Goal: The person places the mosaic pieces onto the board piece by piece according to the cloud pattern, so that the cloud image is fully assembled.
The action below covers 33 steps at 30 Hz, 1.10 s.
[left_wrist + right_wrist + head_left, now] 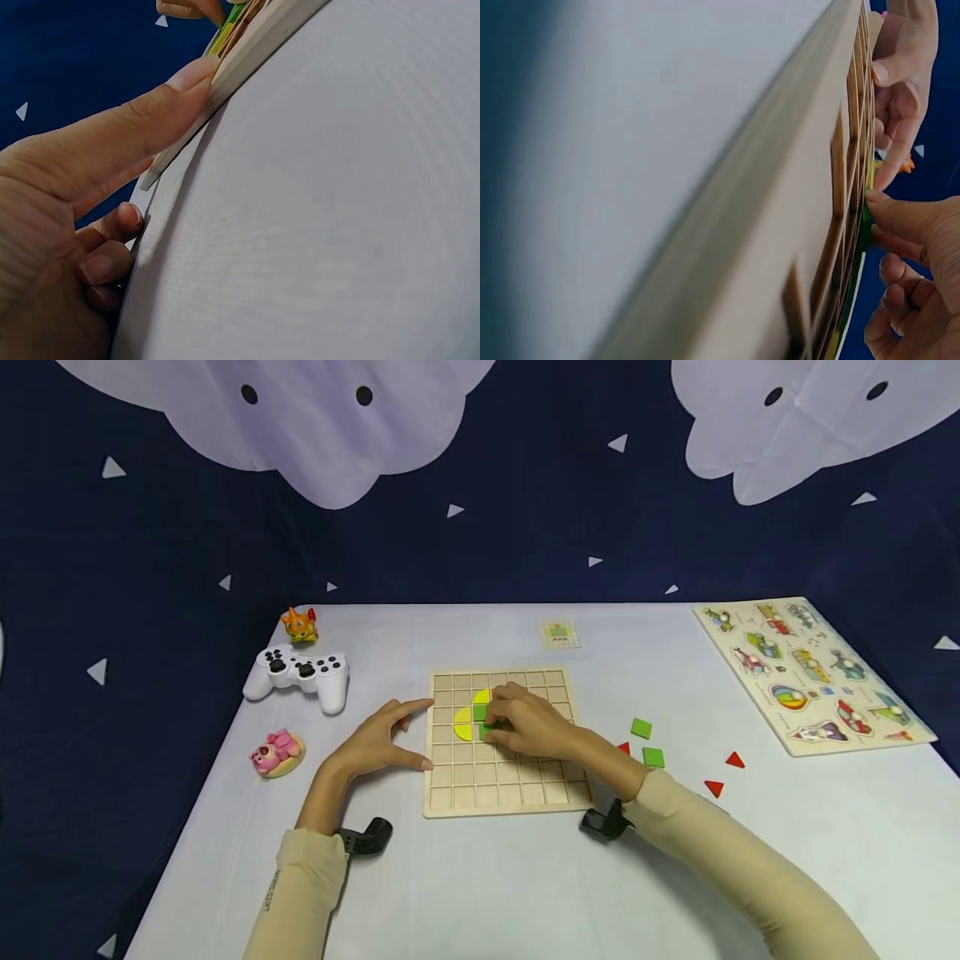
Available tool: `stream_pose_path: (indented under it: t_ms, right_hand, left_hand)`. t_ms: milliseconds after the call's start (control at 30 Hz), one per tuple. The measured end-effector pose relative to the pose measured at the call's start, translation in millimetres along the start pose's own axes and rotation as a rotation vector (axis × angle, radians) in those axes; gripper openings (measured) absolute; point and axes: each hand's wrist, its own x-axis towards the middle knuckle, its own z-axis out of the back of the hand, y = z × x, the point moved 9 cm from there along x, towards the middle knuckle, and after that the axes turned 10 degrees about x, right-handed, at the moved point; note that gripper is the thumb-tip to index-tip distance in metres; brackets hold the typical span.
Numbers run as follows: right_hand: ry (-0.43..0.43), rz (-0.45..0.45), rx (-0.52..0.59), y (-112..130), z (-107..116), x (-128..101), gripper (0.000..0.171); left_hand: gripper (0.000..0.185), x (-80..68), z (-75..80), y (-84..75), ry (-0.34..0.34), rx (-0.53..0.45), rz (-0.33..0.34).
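Observation:
A wooden grid board lies on the white table. My left hand is at its left side, thumb and index finger stretched apart against the edge; in the left wrist view the thumb touches the rim. Over the middle of the grid, my right hand pinches a green square tile with thumb and fingertips, partly hiding it. Another green square lies just above, beside two rounded yellow pieces, one left and one higher up. The right fingers cover part of the grid.
Right of the board lie loose green squares and red triangles. A small pattern card is behind it. A picture puzzle board lies far right. A white game controller, an orange figurine and a pink bear figure stand left.

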Motion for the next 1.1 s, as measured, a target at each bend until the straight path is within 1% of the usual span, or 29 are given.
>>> stream_pose_path:
  t_ms: [167,367,467,600,667,767,900,1100]
  right_hand:
    - [0.004,0.005,-0.008,2,-2,5,0.013]
    - [-0.006,-0.045,-0.019,0,-3,5,0.014]
    - [-0.012,-0.032,-0.082,3,-1,2,0.017]
    - [-0.066,-0.006,-0.148,4,12,-6,0.025]
    - [-0.094,-0.013,-0.137,2,22,-13,0.027]
    - [-0.111,-0.047,-0.102,-6,36,-26,0.026]
    - [-0.114,-0.125,-0.088,-25,54,-51,0.028]
    - [-0.152,-0.269,-0.067,-60,85,-96,0.033]
  left_hand:
    - [0.095,0.8,1.2,-3.3,0.001,-0.006,-0.014]
    - [0.095,0.4,0.3,-2.9,0.003,0.0,-0.015]
    - [0.095,0.1,-1.0,-1.4,0.006,0.004,-0.009]
    - [0.096,-0.1,-0.4,-2.0,0.001,0.001,-0.01]
    - [0.096,-0.3,-0.5,-1.9,-0.002,-0.004,-0.014]
    - [0.096,-1.1,-0.2,-1.4,-0.005,-0.011,-0.017]
    - [0.096,-2.3,-0.4,-1.0,-0.005,-0.018,-0.021]
    - [0.097,-2.3,-0.4,-1.4,0.003,-0.023,-0.015]
